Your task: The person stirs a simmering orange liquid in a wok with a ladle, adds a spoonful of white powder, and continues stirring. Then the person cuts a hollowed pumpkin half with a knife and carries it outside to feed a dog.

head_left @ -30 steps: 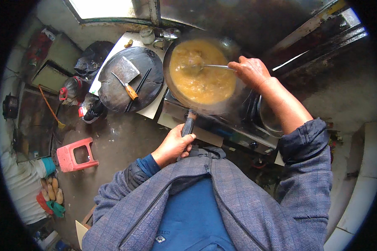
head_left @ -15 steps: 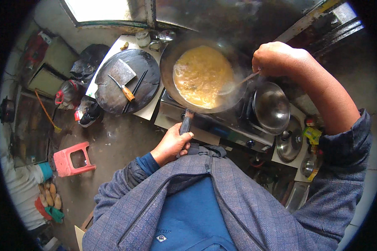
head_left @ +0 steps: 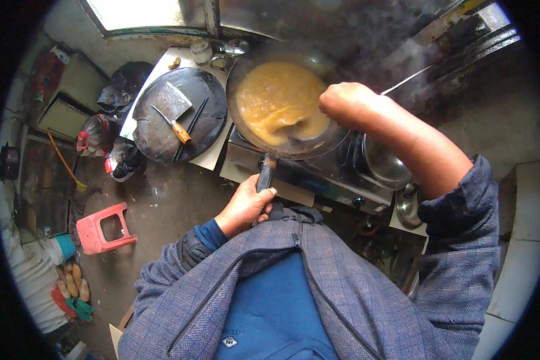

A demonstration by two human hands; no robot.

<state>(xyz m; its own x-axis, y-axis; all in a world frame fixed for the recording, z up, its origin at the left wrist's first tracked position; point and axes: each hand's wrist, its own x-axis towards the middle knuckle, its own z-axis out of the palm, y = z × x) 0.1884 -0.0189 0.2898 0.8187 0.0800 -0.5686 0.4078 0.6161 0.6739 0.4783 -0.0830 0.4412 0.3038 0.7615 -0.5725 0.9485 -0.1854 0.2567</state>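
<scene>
A large dark wok [head_left: 336,141] of bubbling yellow-brown broth [head_left: 276,90] sits on the stove. My left hand [head_left: 250,201] is closed round the wok's black handle [head_left: 264,179], close to my waist. Over the wok's right side, my right hand [head_left: 349,103] grips a metal ladle, whose thin handle [head_left: 407,79] sticks out behind the fist. The ladle's head is hidden in the broth, where a ripple rises near the wok's near right side.
A round dark chopping board [head_left: 210,129] left of the wok bears a cleaver [head_left: 170,101], a small wooden-handled knife [head_left: 180,131] and dark chopsticks [head_left: 193,123]. A metal bowl [head_left: 385,162] stands right of the wok. The red stool [head_left: 90,234] is on the floor at left.
My right hand has moved left and inward over the wok, pushing the ladle's head from view into the broth. Steam has spread to the upper right. My left hand keeps its grip.
</scene>
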